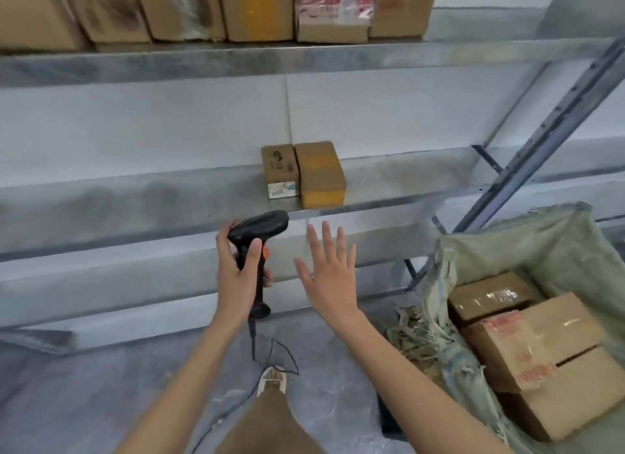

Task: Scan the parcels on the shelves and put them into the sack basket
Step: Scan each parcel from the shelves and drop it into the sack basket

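Fingers (324, 240) of the right hand (329, 277) were spread wide and straight, holding nothing, palm turned away toward the shelving. Fingers (252, 254) of the left hand (236, 271) were curled around the grip of a black barcode scanner (258, 230), whose head pointed up and to the right, toward the shelf ahead; an orange trigger showed just beside the thumb, and a thin cable (270, 355) hung from the base of the grip toward the floor.

Above and just beyond the right fingertips, two small parcels stood side by side, touching, on the middle shelf (389, 183): a small brown box (280, 164) with a white label on its near face, and to its right a yellow-taped box (321, 172). Neither was touched by either hand.

To the right of and below the right hand stood the sack basket (507, 243), a green woven sack lining an open frame. Inside it lay at least two cardboard boxes (541, 362), one with red print.

Well above both hands, a row of larger cartons (257, 10) stood upright on the upper shelf (304, 59). Below the hands, a trouser leg and a pale shoe (272, 381) rested on the grey floor.
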